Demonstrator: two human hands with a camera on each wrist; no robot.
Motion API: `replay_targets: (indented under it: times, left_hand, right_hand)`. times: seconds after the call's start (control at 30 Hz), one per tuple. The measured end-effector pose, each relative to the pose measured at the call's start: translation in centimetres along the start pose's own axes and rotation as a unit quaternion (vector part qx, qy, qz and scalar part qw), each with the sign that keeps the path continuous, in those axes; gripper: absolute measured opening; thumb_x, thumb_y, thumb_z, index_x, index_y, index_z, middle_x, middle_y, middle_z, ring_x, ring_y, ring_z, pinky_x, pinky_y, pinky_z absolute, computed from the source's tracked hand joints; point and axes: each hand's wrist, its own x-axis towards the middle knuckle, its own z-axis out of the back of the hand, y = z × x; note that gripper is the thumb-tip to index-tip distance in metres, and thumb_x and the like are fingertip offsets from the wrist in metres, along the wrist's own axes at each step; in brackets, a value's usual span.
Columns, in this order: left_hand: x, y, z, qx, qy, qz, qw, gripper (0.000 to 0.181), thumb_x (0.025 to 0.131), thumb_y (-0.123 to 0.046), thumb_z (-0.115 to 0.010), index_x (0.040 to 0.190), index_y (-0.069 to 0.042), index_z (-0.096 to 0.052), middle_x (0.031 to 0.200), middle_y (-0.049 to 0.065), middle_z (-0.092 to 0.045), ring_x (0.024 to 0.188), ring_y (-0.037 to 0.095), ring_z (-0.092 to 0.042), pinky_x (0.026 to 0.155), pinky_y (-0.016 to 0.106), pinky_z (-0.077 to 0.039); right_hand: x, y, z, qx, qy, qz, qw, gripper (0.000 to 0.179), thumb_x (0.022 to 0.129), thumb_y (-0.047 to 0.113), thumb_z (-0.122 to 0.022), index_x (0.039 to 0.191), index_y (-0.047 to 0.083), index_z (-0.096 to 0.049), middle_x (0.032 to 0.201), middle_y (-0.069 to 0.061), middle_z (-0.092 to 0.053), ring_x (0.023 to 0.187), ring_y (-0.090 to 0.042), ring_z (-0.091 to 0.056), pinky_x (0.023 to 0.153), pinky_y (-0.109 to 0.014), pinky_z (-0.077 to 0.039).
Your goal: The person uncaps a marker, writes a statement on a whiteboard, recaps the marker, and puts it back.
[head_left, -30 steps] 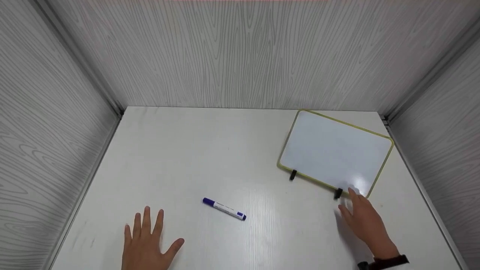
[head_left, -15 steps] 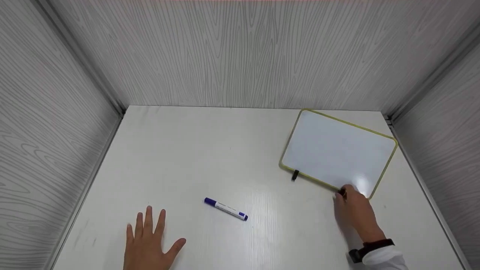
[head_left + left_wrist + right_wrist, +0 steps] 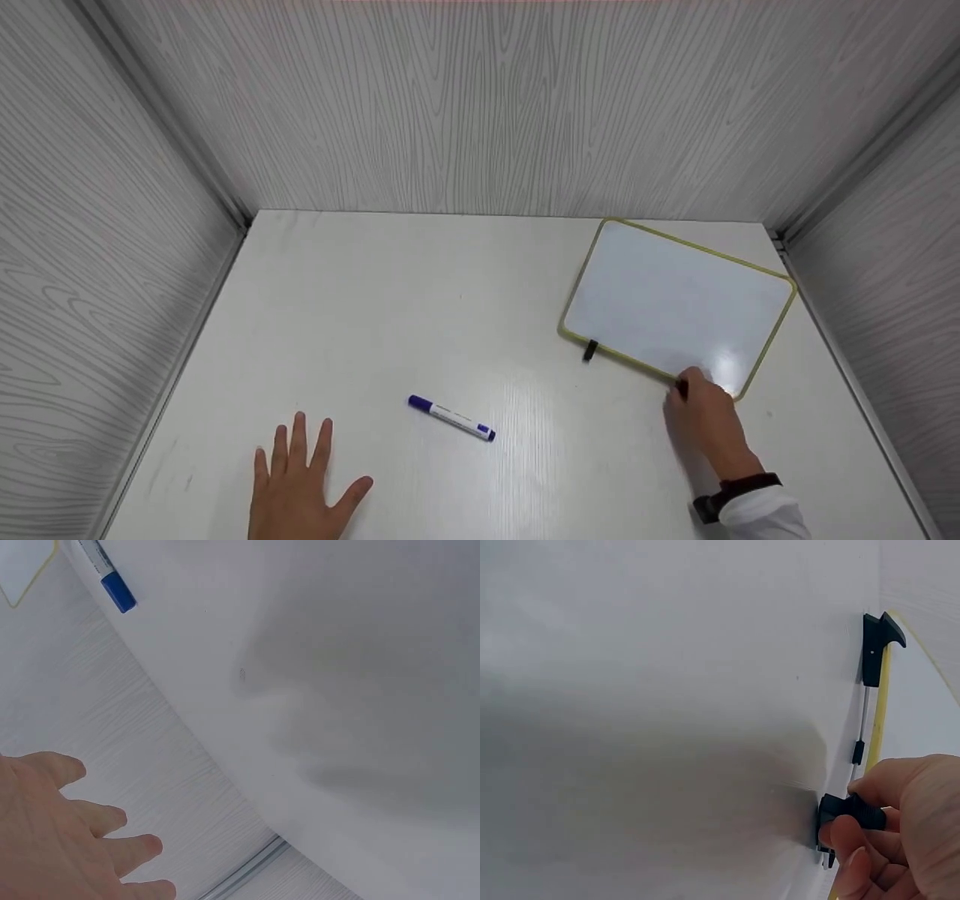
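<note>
A small whiteboard (image 3: pixel 675 300) with a yellow frame stands at the back right of the table. Along its near edge sit two black clips; the left clip (image 3: pixel 590 350) is free of any hand, and in the right wrist view this clip (image 3: pixel 873 649) hooks over the frame. My right hand (image 3: pixel 712 420) pinches the other black clip (image 3: pixel 853 811) between thumb and fingers. Flat on the table at front left, my left hand (image 3: pixel 296 495) has its fingers spread and touches nothing but the tabletop. A blue-capped marker (image 3: pixel 451 418) lies between the hands.
A thin metal rod (image 3: pixel 865 716) runs between the clips beside the frame. Grey wood-grain panels close off the white table (image 3: pixel 375 300) at the back panel (image 3: pixel 480 112), the left panel (image 3: pixel 90 262) and the right panel (image 3: pixel 885 225).
My right hand has moved slightly left from the board's near right corner and taken hold of the right clip. The left hand stays put; the view shifts a little.
</note>
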Motion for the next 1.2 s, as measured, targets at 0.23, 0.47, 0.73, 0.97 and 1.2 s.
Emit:
replay_targets:
  times: [0.23,0.47,0.73,0.97,1.2]
  left_hand:
    - [0.2,-0.2,0.0,0.002,0.002,-0.002,1.0000,0.099,0.089,-0.068,-0.069,0.158,-0.002,-0.044,0.164,0.034,-0.026,0.149,0.057,-0.022,0.116,0.073,-0.012]
    - [0.1,-0.2,-0.3,0.001,-0.013,-0.007,0.9999,0.098,0.088,-0.068,-0.070,0.156,-0.002,-0.046,0.163,0.034,-0.028,0.148,0.057,-0.024,0.116,0.074,-0.013]
    - [-0.1,0.0,-0.5,0.001,-0.045,-0.018,0.9988,0.095,0.087,-0.066,-0.073,0.155,-0.003,-0.049,0.162,0.034,-0.032,0.146,0.056,-0.028,0.115,0.073,-0.016]
    - [0.2,-0.2,-0.1,0.003,-0.017,-0.006,0.9998,0.097,0.088,-0.068,-0.070,0.156,-0.002,-0.046,0.163,0.034,-0.028,0.148,0.056,-0.024,0.116,0.073,-0.013]
    - [0.2,-0.1,0.1,0.003,-0.005,-0.002,1.0000,0.099,0.088,-0.069,-0.069,0.156,-0.001,-0.046,0.163,0.035,-0.027,0.149,0.057,-0.022,0.116,0.074,-0.012]
  right_hand:
    - [-0.2,0.0,0.0,0.002,0.002,0.004,1.0000,0.008,0.101,0.006,-0.059,0.104,-0.001,-0.056,0.078,-0.009,-0.059,0.070,-0.023,-0.055,0.064,-0.040,-0.046]
    - [-0.6,0.3,0.0,0.004,0.007,0.008,0.9999,0.010,0.100,0.006,-0.060,0.106,-0.002,-0.057,0.080,-0.010,-0.060,0.071,-0.024,-0.056,0.065,-0.041,-0.047]
    - [-0.9,0.3,-0.3,0.004,0.008,0.012,0.9999,0.009,0.099,0.006,-0.061,0.103,-0.001,-0.057,0.080,-0.009,-0.060,0.071,-0.024,-0.056,0.065,-0.041,-0.048]
    - [-0.8,0.4,-0.1,0.002,0.012,0.007,0.9999,0.008,0.099,0.006,-0.062,0.102,0.000,-0.058,0.079,-0.009,-0.059,0.071,-0.024,-0.056,0.066,-0.041,-0.047]
    - [-1.0,0.7,0.0,-0.001,0.017,0.010,0.9998,0.007,0.098,0.004,-0.063,0.098,0.002,-0.056,0.076,-0.006,-0.055,0.070,-0.022,-0.052,0.065,-0.039,-0.045]
